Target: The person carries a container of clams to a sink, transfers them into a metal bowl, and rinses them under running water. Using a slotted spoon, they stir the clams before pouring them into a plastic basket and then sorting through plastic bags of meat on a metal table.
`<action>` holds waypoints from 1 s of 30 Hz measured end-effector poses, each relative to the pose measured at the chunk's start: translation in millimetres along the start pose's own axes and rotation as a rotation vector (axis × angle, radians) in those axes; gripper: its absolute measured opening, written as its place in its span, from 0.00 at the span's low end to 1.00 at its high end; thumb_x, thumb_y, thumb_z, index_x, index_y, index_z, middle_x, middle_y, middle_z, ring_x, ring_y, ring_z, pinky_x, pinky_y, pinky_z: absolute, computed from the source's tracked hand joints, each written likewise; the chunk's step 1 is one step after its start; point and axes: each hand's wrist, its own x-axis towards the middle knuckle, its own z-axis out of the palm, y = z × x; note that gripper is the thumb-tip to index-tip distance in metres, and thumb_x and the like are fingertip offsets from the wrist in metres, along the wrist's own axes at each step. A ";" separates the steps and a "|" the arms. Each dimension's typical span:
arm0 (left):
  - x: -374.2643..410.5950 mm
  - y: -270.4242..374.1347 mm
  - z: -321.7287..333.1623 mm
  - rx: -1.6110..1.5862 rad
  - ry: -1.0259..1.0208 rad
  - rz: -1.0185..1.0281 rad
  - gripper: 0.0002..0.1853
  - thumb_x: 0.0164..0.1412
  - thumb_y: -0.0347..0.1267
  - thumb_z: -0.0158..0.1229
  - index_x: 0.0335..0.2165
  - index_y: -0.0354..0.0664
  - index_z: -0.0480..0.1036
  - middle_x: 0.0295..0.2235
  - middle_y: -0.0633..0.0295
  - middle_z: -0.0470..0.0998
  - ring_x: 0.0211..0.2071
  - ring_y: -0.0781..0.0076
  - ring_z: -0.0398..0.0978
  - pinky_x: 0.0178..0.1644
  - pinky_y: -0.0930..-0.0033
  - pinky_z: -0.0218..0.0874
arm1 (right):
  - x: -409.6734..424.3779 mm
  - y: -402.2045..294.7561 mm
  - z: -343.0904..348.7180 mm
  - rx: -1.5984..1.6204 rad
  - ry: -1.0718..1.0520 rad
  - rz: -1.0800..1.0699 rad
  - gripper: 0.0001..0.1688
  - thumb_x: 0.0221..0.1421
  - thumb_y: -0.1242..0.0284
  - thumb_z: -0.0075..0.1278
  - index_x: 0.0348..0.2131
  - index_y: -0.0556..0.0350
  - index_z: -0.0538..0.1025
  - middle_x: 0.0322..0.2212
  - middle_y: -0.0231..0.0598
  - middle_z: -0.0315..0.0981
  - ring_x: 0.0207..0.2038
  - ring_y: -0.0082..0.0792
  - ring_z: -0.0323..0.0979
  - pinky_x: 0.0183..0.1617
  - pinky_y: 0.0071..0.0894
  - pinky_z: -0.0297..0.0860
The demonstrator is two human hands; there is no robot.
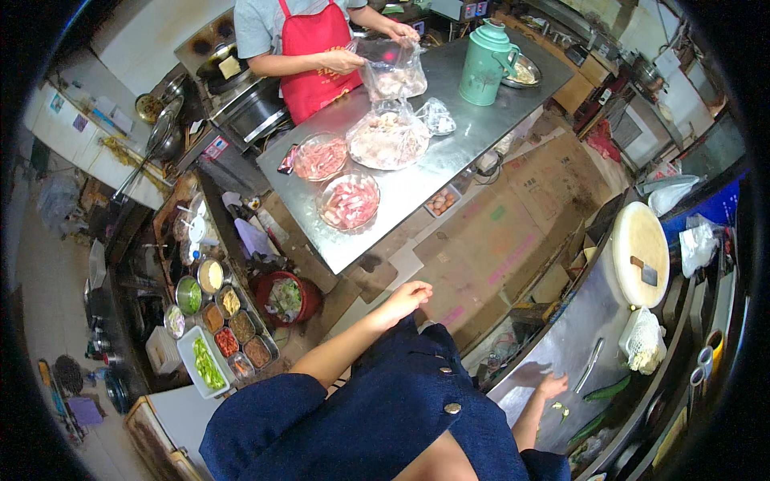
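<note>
My left hand (410,297) hangs in front of my body above the floor, its fingers loosely bent and no object visible in it. To the right, my right hand (552,385) is low over the steel counter (535,409). Its fingers are partly hidden, so whether it grips anything is unclear. Just beyond it lies a slim metal utensil (589,365), perhaps a knife or peeler. Two long green cucumbers (607,389) rest farther along, one partly cut off from view by clutter. Small pale green scraps (560,411) lie beside my wrist.
Across the aisle, a person in a red apron (316,54) holds a plastic bag (394,72) over a steel table (385,207) with bowls of sliced meat (349,201) and a green thermos (481,63). A cleaver (648,275) lies on the round chopping board (639,240). Cardboard (517,216) covers the floor.
</note>
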 end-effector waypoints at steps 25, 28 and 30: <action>30.0 14.6 -59.1 -0.005 0.128 0.092 0.14 0.59 0.28 0.45 0.43 0.34 0.68 0.38 0.62 0.73 0.35 0.77 0.70 0.38 0.79 0.61 | -153.8 -106.6 25.4 0.322 -0.529 -0.373 0.14 0.40 0.80 0.48 0.32 0.57 0.75 0.32 0.46 0.67 0.32 0.39 0.67 0.39 0.33 0.65; 37.1 23.8 -82.8 -0.056 0.166 0.136 0.13 0.58 0.26 0.45 0.42 0.34 0.68 0.36 0.63 0.73 0.33 0.79 0.69 0.37 0.78 0.60 | -158.1 -121.7 41.4 0.343 -0.556 -0.397 0.14 0.40 0.79 0.48 0.32 0.57 0.76 0.30 0.46 0.69 0.33 0.40 0.68 0.39 0.34 0.65; 42.2 28.9 -97.7 -0.060 0.182 0.155 0.13 0.59 0.28 0.46 0.42 0.35 0.68 0.36 0.64 0.72 0.34 0.80 0.68 0.38 0.78 0.60 | -165.1 -146.8 36.9 0.332 -0.588 -0.374 0.13 0.41 0.77 0.48 0.33 0.58 0.76 0.30 0.47 0.69 0.33 0.41 0.68 0.41 0.35 0.65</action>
